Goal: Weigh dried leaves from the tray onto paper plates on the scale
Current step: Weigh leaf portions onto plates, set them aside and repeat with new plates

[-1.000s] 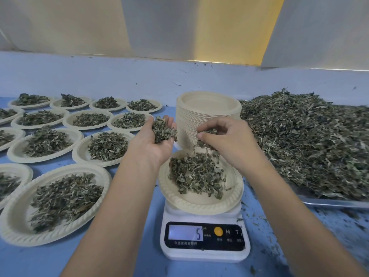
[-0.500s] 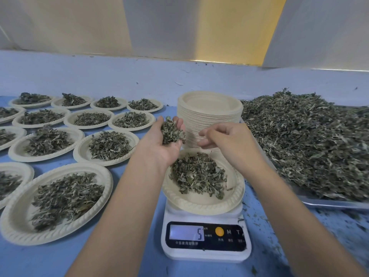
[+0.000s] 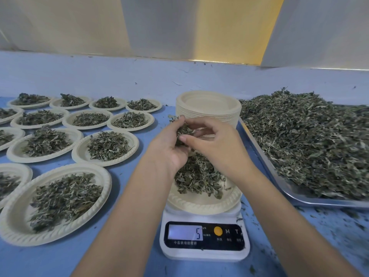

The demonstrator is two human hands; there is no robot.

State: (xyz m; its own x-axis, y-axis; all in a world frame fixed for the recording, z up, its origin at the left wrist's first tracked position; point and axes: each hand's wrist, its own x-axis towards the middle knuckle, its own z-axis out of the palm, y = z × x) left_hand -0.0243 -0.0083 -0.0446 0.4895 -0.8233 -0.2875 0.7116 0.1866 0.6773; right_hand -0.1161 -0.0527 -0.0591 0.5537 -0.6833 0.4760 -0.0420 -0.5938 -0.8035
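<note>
Dried leaves (image 3: 309,136) lie in a deep heap on a metal tray (image 3: 319,202) at the right of the blue table (image 3: 127,256). A smaller pile of leaves (image 3: 197,176) sits on the paper plate (image 3: 199,206) that rests on the white kitchen scale (image 3: 203,254). The scale's display (image 3: 185,232) reads 5.

Both hands are raised over the far side of that plate, touching each other. The left hand (image 3: 169,144) is turned palm up, its fingers curled round a clump of leaves (image 3: 182,130). The right hand (image 3: 215,144) meets it from the right, with thumb and curled fingertips pinching into the same clump.

Just behind the hands stands a tall stack of empty paper plates (image 3: 207,104), close against the near-left corner of the tray. To the left, rows of filled plates (image 3: 16,222) cover the table, each carrying its own small mound of leaves; the nearest is large in the view and lies just beside the left forearm. Loose leaf crumbs (image 3: 339,220) are scattered on the table in front of the tray and to the right of the scale.
</note>
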